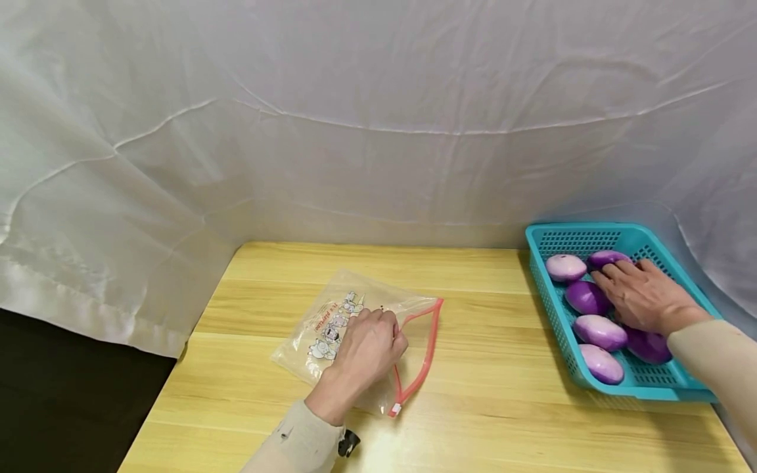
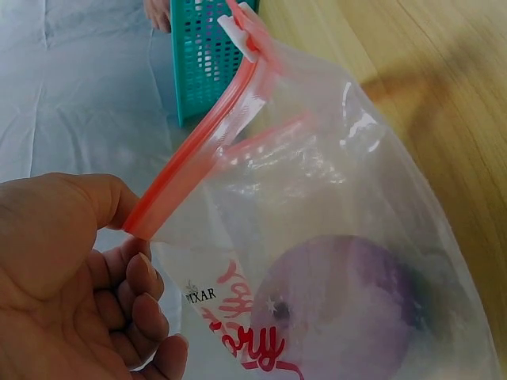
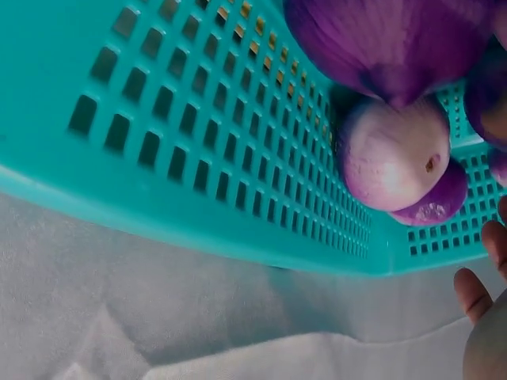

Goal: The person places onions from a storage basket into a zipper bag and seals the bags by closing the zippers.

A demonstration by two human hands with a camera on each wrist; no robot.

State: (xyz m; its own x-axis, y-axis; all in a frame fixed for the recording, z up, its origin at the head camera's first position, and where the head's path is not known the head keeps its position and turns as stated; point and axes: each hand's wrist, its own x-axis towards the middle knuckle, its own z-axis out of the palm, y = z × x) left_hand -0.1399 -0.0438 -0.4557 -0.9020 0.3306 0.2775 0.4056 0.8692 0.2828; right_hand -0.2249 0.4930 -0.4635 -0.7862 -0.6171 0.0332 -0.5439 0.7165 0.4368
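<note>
My left hand [image 1: 368, 345] pinches the red zip edge of a clear zip bag [image 1: 322, 322] with cartoon prints. In the left wrist view, its thumb and forefinger [image 2: 119, 202] grip the red strip [image 2: 190, 154], and a purple onion [image 2: 341, 305] shows through the plastic. Over at the right, my right hand [image 1: 644, 295] reaches into a turquoise basket [image 1: 547, 315] of red onions [image 1: 600, 332]. Its fingers lie over the far purple onion [image 1: 606, 258]. The right wrist view shows only fingertips [image 3: 473, 294] at its edge, beside a pale onion [image 3: 396, 154].
Both bag and basket rest on a wooden table [image 1: 485, 368]. A white slider [image 1: 396, 408] sits at the near end of the zip. White cloth [image 1: 384, 177] hangs behind the table, and a dark area [image 1: 65, 387] lies beyond its left edge.
</note>
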